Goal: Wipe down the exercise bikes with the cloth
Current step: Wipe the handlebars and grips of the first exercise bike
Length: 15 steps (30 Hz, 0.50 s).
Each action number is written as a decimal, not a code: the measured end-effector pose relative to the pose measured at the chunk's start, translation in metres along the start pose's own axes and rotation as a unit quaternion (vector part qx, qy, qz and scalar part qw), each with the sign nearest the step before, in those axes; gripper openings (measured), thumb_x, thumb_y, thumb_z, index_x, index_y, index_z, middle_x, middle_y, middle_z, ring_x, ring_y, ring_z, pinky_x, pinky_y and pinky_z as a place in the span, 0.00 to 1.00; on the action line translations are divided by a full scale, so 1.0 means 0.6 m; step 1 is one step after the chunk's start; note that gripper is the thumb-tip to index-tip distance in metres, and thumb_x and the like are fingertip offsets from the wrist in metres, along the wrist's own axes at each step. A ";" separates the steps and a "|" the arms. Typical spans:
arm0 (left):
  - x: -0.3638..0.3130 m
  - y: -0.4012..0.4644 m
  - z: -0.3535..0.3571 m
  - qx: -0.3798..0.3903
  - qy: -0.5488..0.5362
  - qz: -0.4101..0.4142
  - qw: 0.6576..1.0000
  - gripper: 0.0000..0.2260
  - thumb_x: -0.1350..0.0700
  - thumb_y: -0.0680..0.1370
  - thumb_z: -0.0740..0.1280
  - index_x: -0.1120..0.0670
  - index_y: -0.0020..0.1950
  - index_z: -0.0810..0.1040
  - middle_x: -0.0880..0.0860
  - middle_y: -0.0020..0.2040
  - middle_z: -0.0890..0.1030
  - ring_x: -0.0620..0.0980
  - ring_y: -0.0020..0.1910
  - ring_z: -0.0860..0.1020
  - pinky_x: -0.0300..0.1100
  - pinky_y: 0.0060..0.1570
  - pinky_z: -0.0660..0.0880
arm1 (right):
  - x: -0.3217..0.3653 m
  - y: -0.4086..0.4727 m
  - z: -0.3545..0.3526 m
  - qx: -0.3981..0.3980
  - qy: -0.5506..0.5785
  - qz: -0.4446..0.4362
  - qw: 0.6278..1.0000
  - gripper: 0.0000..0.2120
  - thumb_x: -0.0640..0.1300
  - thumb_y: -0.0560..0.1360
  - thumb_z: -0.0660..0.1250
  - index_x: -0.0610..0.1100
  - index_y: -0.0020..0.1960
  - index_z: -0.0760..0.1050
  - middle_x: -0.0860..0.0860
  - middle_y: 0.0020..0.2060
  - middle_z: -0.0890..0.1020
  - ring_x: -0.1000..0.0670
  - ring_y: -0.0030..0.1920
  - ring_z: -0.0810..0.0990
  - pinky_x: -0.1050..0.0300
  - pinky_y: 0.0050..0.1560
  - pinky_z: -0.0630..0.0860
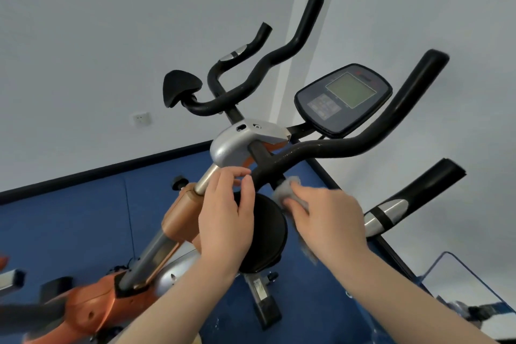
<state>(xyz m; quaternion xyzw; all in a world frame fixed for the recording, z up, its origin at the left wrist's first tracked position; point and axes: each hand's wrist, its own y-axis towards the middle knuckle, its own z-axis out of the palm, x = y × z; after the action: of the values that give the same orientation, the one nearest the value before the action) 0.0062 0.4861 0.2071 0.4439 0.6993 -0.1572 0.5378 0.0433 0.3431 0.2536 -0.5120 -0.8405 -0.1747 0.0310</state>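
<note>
An orange and silver exercise bike (178,229) stands close in front of me, with black handlebars (329,148) and a dark console (344,99). My right hand (329,220) grips a grey cloth (284,190) and presses it against the underside of the handlebar near its stem. My left hand (226,215) rests on the silver stem post (206,180) just below the silver bracket, fingers curled loosely around it. A round black pad (268,234) sits partly hidden behind both hands.
A second black handlebar with a silver grip sensor (391,212) juts in at right. Blue floor mats (69,218) cover the ground below white walls. Another bike's parts (11,279) show at the left edge. A mirror-like panel (469,293) leans at lower right.
</note>
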 end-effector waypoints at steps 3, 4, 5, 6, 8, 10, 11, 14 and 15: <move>0.008 0.005 -0.011 0.041 -0.029 0.022 0.999 0.05 0.46 0.77 0.60 0.38 0.50 0.73 0.36 0.49 0.76 0.34 0.54 0.73 0.25 0.49 0.68 | -0.019 -0.013 -0.015 -0.003 0.061 0.001 0.998 0.11 0.50 0.72 0.70 0.55 0.54 0.81 0.55 0.35 0.85 0.52 0.36 0.82 0.55 0.38 0.79; 0.012 0.007 -0.016 0.065 -0.037 0.024 0.997 0.05 0.45 0.77 0.61 0.38 0.51 0.73 0.36 0.50 0.76 0.36 0.55 0.74 0.30 0.51 0.70 | -0.025 -0.006 -0.023 0.013 0.094 0.008 0.995 0.11 0.50 0.72 0.70 0.56 0.54 0.82 0.57 0.39 0.86 0.56 0.40 0.83 0.59 0.43 0.79; 0.016 0.010 -0.022 0.090 -0.045 0.022 0.995 0.06 0.43 0.76 0.62 0.37 0.52 0.73 0.36 0.51 0.76 0.37 0.55 0.75 0.34 0.52 0.72 | -0.029 0.005 -0.031 0.018 0.124 0.005 0.992 0.11 0.50 0.72 0.71 0.56 0.54 0.82 0.59 0.43 0.85 0.59 0.44 0.82 0.65 0.47 0.77; 0.020 0.014 -0.028 0.110 -0.051 0.018 0.992 0.09 0.39 0.74 0.62 0.36 0.54 0.73 0.36 0.52 0.76 0.37 0.55 0.75 0.38 0.53 0.74 | -0.032 0.020 -0.038 -0.002 0.144 -0.013 0.990 0.11 0.48 0.72 0.71 0.55 0.54 0.82 0.60 0.47 0.85 0.60 0.47 0.81 0.70 0.49 0.74; 0.028 0.023 -0.040 0.131 -0.052 0.017 0.990 0.17 0.33 0.70 0.62 0.35 0.55 0.71 0.34 0.53 0.76 0.35 0.56 0.75 0.38 0.54 0.73 | -0.027 0.055 -0.047 -0.065 0.136 -0.080 0.985 0.12 0.44 0.72 0.72 0.51 0.55 0.82 0.58 0.51 0.82 0.60 0.50 0.79 0.71 0.51 0.72; 0.033 0.033 -0.052 0.140 -0.045 0.026 0.989 0.19 0.31 0.66 0.65 0.35 0.54 0.71 0.34 0.52 0.76 0.34 0.56 0.74 0.33 0.52 0.71 | -0.007 0.085 -0.045 -0.065 0.096 -0.172 0.978 0.12 0.42 0.72 0.72 0.48 0.56 0.82 0.53 0.53 0.80 0.53 0.51 0.78 0.59 0.52 0.75; 0.035 0.038 -0.058 0.141 -0.041 0.030 0.989 0.20 0.31 0.65 0.66 0.36 0.53 0.72 0.34 0.52 0.76 0.35 0.55 0.75 0.30 0.51 0.71 | 0.001 0.097 -0.039 -0.043 0.066 -0.226 0.971 0.12 0.43 0.72 0.71 0.48 0.56 0.82 0.51 0.52 0.80 0.49 0.51 0.78 0.53 0.51 0.75; 0.041 0.048 -0.064 0.153 -0.044 0.019 0.987 0.22 0.30 0.62 0.70 0.39 0.49 0.72 0.36 0.51 0.77 0.36 0.53 0.76 0.30 0.48 0.72 | 0.014 0.115 -0.009 0.045 -0.014 -0.328 0.943 0.12 0.47 0.75 0.67 0.52 0.57 0.80 0.51 0.52 0.80 0.48 0.51 0.76 0.54 0.49 0.71; 0.043 0.048 -0.062 0.159 -0.056 0.005 0.986 0.22 0.31 0.61 0.71 0.39 0.49 0.72 0.37 0.50 0.78 0.36 0.52 0.77 0.33 0.48 0.73 | 0.015 0.116 0.002 0.063 -0.018 -0.332 0.941 0.12 0.48 0.76 0.66 0.53 0.58 0.80 0.53 0.53 0.80 0.49 0.52 0.75 0.56 0.49 0.68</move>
<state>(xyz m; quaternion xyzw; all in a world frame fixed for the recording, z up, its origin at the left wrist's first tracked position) 0.0054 0.5399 0.2055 0.5176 0.6318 -0.2890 0.4994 0.0999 0.3797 0.2728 -0.2039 -0.9725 -0.1123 -0.0115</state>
